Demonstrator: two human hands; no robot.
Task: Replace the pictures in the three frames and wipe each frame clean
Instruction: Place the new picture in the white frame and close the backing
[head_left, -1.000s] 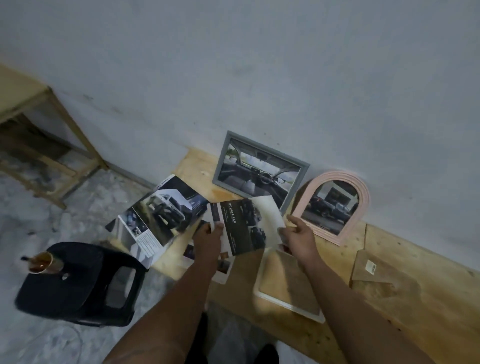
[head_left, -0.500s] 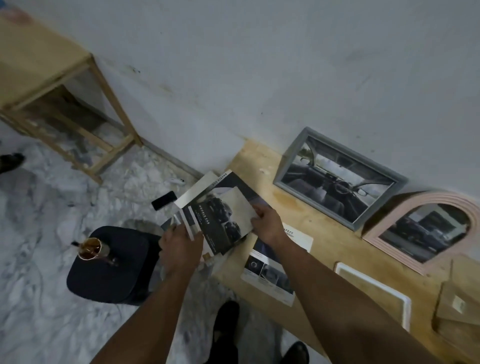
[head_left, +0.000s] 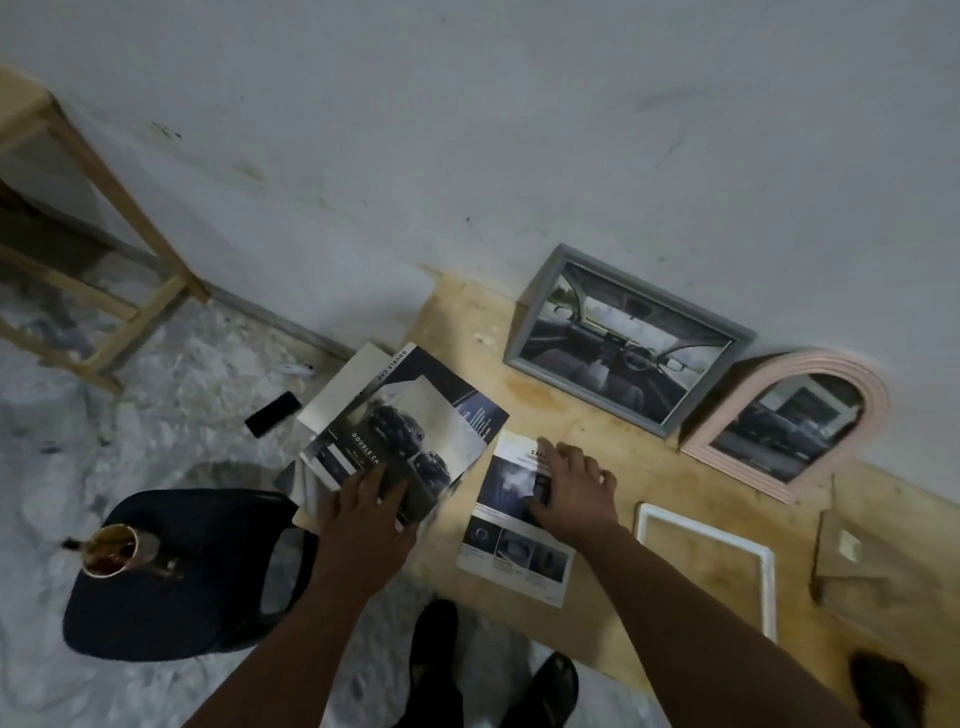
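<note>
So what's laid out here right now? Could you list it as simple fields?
surface: wooden board against the wall
left hand: holds car brochure
right hand: fingers on loose brochure page
grey frame: leaning on wall, car-interior picture inside
pink arched frame: leaning on wall, picture inside
white frame: flat on board, no picture

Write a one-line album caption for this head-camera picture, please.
Left hand holds car brochures, right hand rests on a loose page; a grey frame leans on the wall.
</note>
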